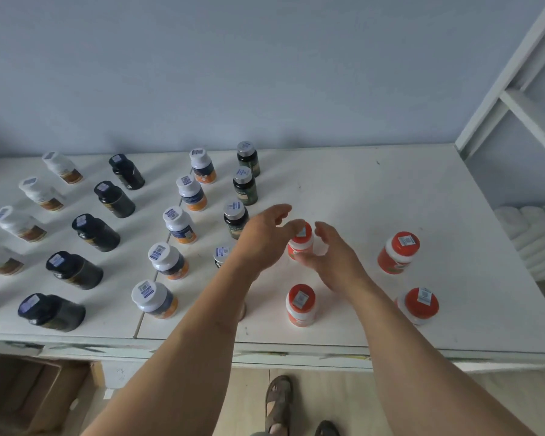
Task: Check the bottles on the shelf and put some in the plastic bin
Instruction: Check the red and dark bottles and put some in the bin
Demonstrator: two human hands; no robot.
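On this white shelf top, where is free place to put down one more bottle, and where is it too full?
Free: the wide bare patch of the shelf top between the back wall, the dark green bottles and the red-capped bottles. A narrower gap lies between the two columns of red caps. Crowded: the whole left half, with close rows of black bottles and white-capped bottles.

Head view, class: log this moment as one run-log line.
hands: left and right open, flanking red-capped bottle | grip: none yet | shelf: bottles upright in rows | bin: not visible
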